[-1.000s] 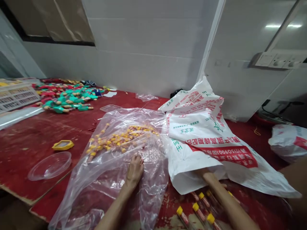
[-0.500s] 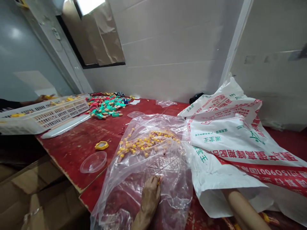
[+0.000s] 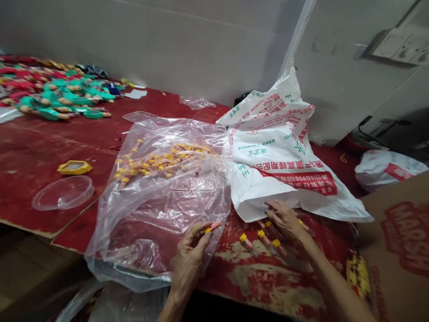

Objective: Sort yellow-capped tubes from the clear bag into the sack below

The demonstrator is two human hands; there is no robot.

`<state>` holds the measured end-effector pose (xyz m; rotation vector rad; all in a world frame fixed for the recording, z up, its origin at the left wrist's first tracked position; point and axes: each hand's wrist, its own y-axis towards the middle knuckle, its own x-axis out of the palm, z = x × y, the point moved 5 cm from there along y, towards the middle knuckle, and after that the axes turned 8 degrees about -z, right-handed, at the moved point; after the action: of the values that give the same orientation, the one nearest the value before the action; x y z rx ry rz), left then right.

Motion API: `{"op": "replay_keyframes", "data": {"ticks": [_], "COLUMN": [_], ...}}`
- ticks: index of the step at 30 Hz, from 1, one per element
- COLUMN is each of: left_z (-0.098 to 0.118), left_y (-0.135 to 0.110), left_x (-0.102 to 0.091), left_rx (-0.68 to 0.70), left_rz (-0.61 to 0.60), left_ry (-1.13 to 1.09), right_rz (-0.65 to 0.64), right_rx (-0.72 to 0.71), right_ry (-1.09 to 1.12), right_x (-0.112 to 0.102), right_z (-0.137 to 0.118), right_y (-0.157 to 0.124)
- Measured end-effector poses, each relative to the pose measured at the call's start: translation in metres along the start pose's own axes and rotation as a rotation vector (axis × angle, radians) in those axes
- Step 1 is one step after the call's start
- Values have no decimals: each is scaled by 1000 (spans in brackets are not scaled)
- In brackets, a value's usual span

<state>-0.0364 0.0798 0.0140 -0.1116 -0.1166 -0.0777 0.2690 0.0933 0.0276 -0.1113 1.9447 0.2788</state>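
Observation:
My left hand (image 3: pixel 191 248) pinches a small yellow-capped tube (image 3: pixel 213 226) with red and white colouring, over the near right edge of a clear plastic bag (image 3: pixel 150 228). Many similar yellow-capped tubes (image 3: pixel 177 156) lie in a heap at the bag's far part. At the mouth of a white woven sack (image 3: pixel 264 183) with red and green print, my right hand (image 3: pixel 284 218) has its fingers apart. Several loose tubes (image 3: pixel 264 239) lie on the red table just below that hand; a few are partly covered by it.
A clear round lid or dish (image 3: pixel 63 193) and a yellow-framed piece (image 3: pixel 74 167) sit left of the bag. Green and red figure-like items (image 3: pixel 63 96) are piled at the far left. A cardboard box (image 3: pixel 398 241) stands at the right, with another white bag (image 3: pixel 389 167) behind it.
The view has turned right. My right hand has come out of the sack to its mouth, where loose tubes now show. My left hand has lifted off the bag, holding a tube.

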Motion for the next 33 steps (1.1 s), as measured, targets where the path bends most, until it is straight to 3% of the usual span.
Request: {"op": "replay_keyframes", "data": {"ticks": [5,9,11,15,19,22,25,31,33], "left_z": [-10,-15,-16,-20,-29,-35,-37,-44,-47], "left_y": [-26,-44,-51,-61,-70,-75,-77,-79,-80], "left_x": [53,80,83,81,87,94,98,92,91], "left_rx": [-78,-84,-85,-105,-140,-163,-157,-157,-177], "left_rz": [-177,-281,-291,-256,-208,-195,-219,-192,-195], "left_ry": [-162,-165,-141,-153,-229,-255,-258,-256,-241], "right_rz": [-64,-29,-8,116,316,403,371,481,465], "right_rx": [-121,-103,-1,254,321,345,351,369,359], "right_ry": [230,322,453,980,1316,1308,1282,1274,1244], "right_x": [2,4,3,8,23,32,39,40,39], "right_z": [-42,-59,-58,-52,-56,-62,-67,-57,-57], "right_y": [-63,-91,-98,-112,-126,-135,-141,-149,-148]}}
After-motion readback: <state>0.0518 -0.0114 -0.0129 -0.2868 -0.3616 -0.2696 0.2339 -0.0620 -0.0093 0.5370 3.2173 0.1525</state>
